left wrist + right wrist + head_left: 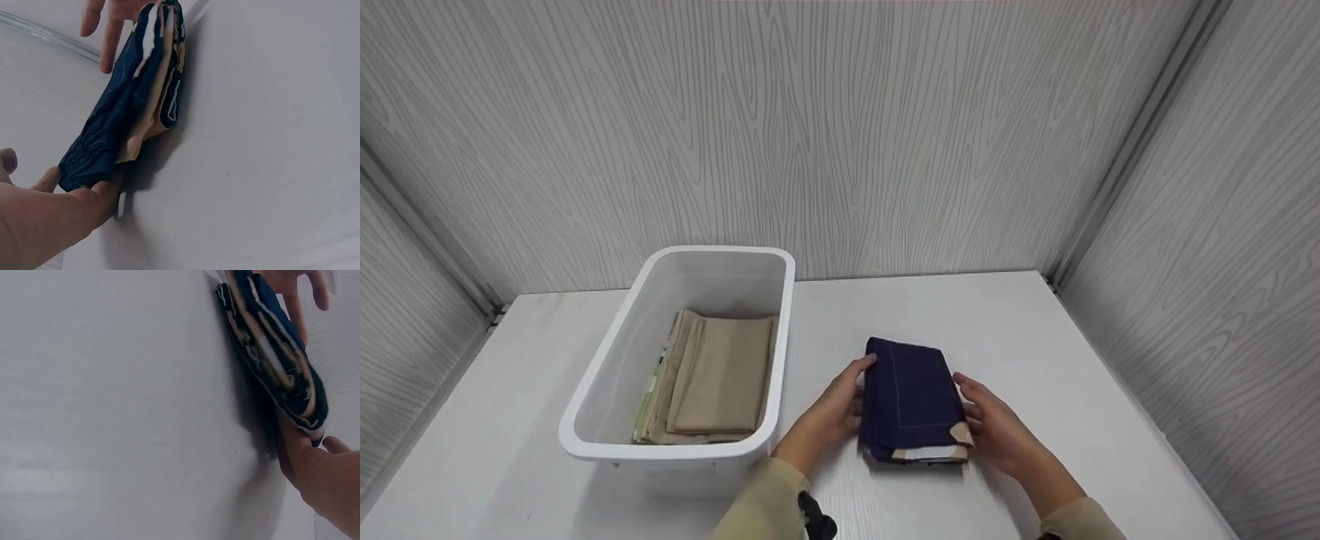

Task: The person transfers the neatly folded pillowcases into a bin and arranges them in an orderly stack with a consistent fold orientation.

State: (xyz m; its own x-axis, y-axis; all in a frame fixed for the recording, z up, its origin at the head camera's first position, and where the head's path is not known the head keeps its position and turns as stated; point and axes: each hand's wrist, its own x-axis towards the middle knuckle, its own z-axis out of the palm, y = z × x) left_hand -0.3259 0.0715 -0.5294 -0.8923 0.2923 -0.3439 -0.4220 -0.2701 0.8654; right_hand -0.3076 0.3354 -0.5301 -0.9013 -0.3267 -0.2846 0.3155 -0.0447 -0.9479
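A folded navy cloth [911,397] with beige and white layers showing at its near edge lies on the white table [1035,337]. My left hand [859,390] rests against its left side, thumb at the far corner and fingertips tucked at the edge. In the left wrist view the fingers of this hand [84,194] meet the cloth [124,112] where it touches the table. My right hand [969,405] lies along the right side with fairly straight fingers. In the right wrist view that hand [304,450] has its fingers low against the cloth [275,349].
A white plastic bin [660,450] stands left of the cloth. Folded beige cloths [720,382] lie stacked in its bottom. Grey wood-grain walls close the table in at the back and on both sides.
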